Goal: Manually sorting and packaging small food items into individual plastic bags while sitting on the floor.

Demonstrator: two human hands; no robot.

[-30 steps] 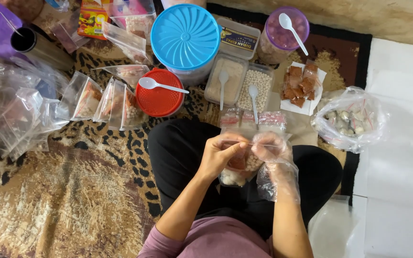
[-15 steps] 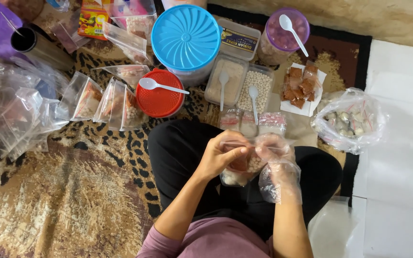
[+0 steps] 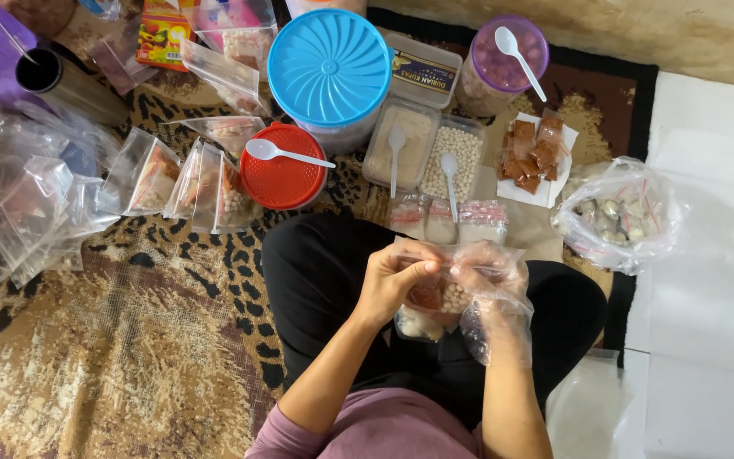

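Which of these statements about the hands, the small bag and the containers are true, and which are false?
1. Both hands, left hand and right hand, hold the small clear bag. True.
2. The left hand wears a plastic glove. False: it is bare; the right hand wears the clear glove.
3. A white spoon lies on the red lid. True.
4. The big blue lid lies flat on the carpet. False: it sits on a clear tub.
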